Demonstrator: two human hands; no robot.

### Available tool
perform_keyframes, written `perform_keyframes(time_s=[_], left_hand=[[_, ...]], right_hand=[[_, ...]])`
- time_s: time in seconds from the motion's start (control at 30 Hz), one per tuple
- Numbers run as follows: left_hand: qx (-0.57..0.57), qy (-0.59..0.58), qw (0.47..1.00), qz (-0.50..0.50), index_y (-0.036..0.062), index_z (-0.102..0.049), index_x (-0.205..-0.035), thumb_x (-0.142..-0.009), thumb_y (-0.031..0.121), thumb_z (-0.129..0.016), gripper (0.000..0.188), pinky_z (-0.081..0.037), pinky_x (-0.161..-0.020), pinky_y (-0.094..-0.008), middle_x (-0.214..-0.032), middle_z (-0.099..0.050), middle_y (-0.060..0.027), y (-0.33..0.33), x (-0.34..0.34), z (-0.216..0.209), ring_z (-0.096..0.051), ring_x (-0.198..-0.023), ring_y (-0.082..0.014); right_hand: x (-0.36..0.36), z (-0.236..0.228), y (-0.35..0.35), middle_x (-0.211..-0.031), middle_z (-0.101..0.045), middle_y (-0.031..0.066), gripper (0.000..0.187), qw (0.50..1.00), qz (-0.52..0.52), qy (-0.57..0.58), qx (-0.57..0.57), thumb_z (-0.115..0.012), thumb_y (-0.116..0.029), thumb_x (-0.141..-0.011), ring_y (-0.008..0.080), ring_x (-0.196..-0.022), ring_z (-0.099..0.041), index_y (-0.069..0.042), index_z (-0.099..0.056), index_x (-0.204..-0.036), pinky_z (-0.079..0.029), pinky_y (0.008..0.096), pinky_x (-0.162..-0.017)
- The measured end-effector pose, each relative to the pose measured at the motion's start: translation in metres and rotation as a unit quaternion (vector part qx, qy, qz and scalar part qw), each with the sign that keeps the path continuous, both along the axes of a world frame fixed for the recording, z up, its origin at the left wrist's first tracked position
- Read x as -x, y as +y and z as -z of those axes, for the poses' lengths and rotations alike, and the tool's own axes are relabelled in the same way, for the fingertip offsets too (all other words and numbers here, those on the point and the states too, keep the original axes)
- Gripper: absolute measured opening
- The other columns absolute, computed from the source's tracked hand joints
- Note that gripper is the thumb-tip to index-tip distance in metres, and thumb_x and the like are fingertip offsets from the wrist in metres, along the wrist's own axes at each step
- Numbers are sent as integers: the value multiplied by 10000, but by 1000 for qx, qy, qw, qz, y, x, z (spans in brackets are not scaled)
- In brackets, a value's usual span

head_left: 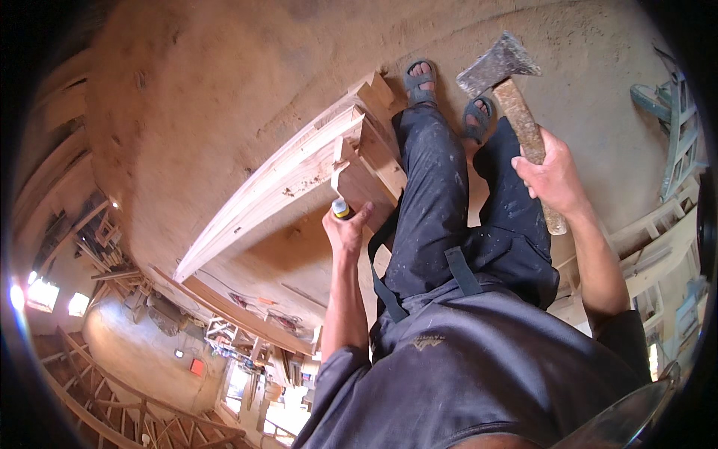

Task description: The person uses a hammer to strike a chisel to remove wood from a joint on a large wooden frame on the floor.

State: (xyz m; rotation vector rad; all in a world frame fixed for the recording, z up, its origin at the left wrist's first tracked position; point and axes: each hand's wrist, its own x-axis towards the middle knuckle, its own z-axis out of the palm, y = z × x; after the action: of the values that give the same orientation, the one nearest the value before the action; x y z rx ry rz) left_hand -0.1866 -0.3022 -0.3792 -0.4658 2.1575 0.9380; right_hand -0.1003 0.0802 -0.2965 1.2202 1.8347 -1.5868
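Observation:
My right hand point(555, 173) is wrapped round the wooden handle of a hatchet point(521, 120), raised on the right with its worn grey head up and away from me. My left hand point(345, 228) is closed round a tool that looks like a chisel point(340, 207); its yellow and white handle end shows above the fist, while the blade is hidden. This hand is at a notched wooden block point(363, 187) beside my left leg. Long pale timber beams point(280, 183) run from there toward the lower left, narrowing with distance.
My sandalled feet point(420, 81) stand on the brown earthen floor point(202, 97). A long plank point(232, 310) lies at the lower left. Wooden frames point(636, 258) stand close on my right, and a grey-green ladder-like frame point(679, 127) lies farther off. Piled timber point(105, 239) sits at the far left.

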Motion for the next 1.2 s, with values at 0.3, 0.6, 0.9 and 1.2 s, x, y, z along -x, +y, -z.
perform_keyframes(time_s=[0.3, 0.6, 0.9, 1.2], left_hand=[[-201, -49, 950, -234, 18, -667, -825, -754, -29, -828, 182, -501, -709, -301, -816, -674, -29, -23, -3, 19, -624, -735, -145], [-26, -18, 999, 42, -2, -691, -864, -818, 71, -823, 158, -505, -723, -287, -800, -702, -16, -17, 22, -7, -603, -747, -100], [-61, 162, 985, 21, 21, -694, -1166, -830, 116, -854, 383, -528, -738, -281, -826, -681, -51, -63, 55, -41, -629, -782, -128], [-510, 320, 789, -118, 62, -586, -1246, -823, -95, -765, 485, -571, -851, -371, -974, -598, -66, -68, 106, -89, -609, -910, -181]], right_hand=[[-28, 12, 23, -698, -548, -4, 186, 998, 23, -54, 11, -651, -41, -886, 68, -490, -521, 0, -587, -1057, -448, 266, -422], [-10, 33, -24, -712, -536, -1, 174, 998, 63, 7, 26, -683, -37, -885, 60, -520, -508, -24, -544, -989, -447, 245, -421], [-21, 9, -90, -658, -544, 9, 169, 997, 79, 6, -25, -688, -61, -873, 82, -463, -518, -41, -536, -944, -447, 256, -413], [-7, -34, -163, -665, -552, 10, 181, 999, 17, 14, -50, -699, -53, -858, 82, -465, -531, -37, -526, -909, -440, 249, -419]])
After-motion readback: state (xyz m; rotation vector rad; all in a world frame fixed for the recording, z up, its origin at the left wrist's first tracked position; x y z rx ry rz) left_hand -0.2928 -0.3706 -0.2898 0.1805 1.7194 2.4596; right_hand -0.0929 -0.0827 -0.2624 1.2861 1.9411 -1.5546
